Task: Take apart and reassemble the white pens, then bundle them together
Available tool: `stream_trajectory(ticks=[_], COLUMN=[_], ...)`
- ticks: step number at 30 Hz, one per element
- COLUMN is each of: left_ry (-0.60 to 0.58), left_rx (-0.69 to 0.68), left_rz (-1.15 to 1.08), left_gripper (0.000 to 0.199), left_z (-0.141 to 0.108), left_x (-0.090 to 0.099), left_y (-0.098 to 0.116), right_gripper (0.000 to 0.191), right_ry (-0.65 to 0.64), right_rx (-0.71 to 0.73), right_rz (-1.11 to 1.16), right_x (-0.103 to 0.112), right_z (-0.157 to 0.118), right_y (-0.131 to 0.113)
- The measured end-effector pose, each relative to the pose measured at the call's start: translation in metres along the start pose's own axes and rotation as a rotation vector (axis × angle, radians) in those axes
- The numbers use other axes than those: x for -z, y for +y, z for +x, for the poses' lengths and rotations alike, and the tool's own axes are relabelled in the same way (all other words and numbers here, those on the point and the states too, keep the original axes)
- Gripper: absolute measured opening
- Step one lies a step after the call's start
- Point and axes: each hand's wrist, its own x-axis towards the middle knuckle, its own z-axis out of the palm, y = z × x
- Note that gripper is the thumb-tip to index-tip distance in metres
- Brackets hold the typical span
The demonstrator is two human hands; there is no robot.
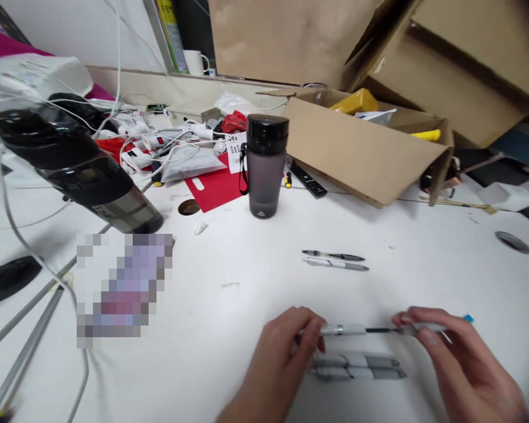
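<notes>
My left hand (293, 343) is closed on the white barrel (350, 330) of a pen. A thin dark refill (378, 330) bridges the gap between that barrel and the pen's grey front part (417, 329), which my right hand (461, 352) pinches between thumb and fingers. Just below the barrel, two white pens with grey grips (364, 373) lie side by side on the white table. Further back rest a dark clear pen (335, 255) and a white pen with a grey grip (339, 264). Parts of the held pen are hidden by my fingers.
Behind the pens stands a dark bottle (267, 170), near an open cardboard box (365, 153) and a black remote (308, 179). A large black bottle (97, 182) and a blurred-out flat object (132, 288) are at left, with cables (39, 258) and clutter. A small blue piece (468, 319) shows beyond my right hand.
</notes>
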Motion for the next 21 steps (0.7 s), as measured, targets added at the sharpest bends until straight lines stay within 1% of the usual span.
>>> stream_trajectory(ticks=[2,9,14,21], left_ry=[0.003,-0.004,0.007,0.022], left_rx=[0.017,-0.023,-0.049,-0.064], left_rz=[-0.007,-0.028,-0.019,-0.009], left_gripper=[0.043,0.043,0.043,0.044], left_z=[0.001,0.004,0.005,0.004], left_x=[0.001,0.003,0.004,0.005], left_y=[0.001,0.001,0.003,0.008], right_gripper=[0.029,0.024,0.023,0.023], right_ry=[-0.066,-0.094,-0.094,-0.071], right_rx=[-0.048,-0.049,-0.064,-0.057], right_rz=[0.025,0.191,0.23,0.281], right_x=[-0.001,-0.006,-0.007,-0.007], right_z=[0.001,0.004,0.004,0.007], right_y=[-0.008,-0.027,-0.031,-0.031])
